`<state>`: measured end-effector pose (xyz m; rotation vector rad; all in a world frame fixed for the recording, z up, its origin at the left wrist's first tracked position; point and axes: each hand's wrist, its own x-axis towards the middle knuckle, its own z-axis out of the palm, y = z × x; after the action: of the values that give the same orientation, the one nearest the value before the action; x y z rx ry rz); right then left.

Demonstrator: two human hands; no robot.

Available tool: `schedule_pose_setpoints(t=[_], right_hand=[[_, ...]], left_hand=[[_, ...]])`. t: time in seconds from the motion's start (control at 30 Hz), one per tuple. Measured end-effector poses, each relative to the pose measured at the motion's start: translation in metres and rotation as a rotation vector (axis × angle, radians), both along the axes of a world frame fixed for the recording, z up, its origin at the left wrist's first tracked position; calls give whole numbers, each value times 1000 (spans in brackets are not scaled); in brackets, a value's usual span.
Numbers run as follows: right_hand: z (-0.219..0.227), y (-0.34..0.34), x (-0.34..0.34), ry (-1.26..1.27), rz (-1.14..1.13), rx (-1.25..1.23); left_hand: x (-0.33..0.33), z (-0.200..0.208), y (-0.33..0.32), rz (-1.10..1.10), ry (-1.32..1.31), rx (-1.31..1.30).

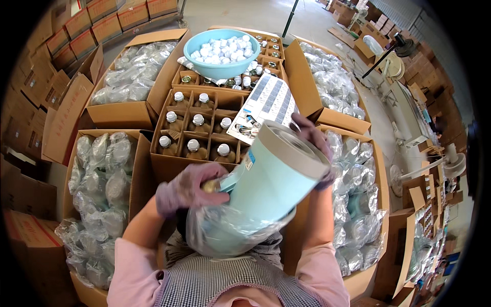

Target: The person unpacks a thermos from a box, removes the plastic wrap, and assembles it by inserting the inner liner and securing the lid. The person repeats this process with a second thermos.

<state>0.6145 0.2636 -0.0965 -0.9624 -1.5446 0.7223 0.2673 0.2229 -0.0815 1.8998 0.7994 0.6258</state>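
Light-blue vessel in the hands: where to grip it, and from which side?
Probably the handle, from the person's left: it juts from that flank, by the left hand. The vessel is broad and leans, grey rim up and right; loose clear plastic around its lower end could slip, so steady the rim from the right, where the right hand is.

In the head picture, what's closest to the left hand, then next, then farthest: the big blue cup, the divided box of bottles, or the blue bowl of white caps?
From the left hand:
1. Big blue cup: just to its right.
2. Divided box: ahead of it.
3. Blue bowl: farthest, beyond the divided box.
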Motion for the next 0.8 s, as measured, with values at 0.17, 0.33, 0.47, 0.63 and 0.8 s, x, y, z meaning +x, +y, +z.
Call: schedule_pose_setpoints(t=[0.17, 0.33, 0.47, 0.63, 0.8], right_hand=[[62, -13, -46, 156, 157, -130], [49, -8, -73, -533, -16, 99], [36, -12, -61, -637, -59, 422], [48, -26, -73, -653, -150, 448], [44, -29, -67, -599, -176, 518]], left_hand=[[27, -5, -91, 477, 77, 488], [28, -4, -78, 241, 80, 470], [-7, 11, -32, 305, -121, 531], [28, 13, 3, 419, -107, 603], [45, 5, 14, 359, -37, 602]])
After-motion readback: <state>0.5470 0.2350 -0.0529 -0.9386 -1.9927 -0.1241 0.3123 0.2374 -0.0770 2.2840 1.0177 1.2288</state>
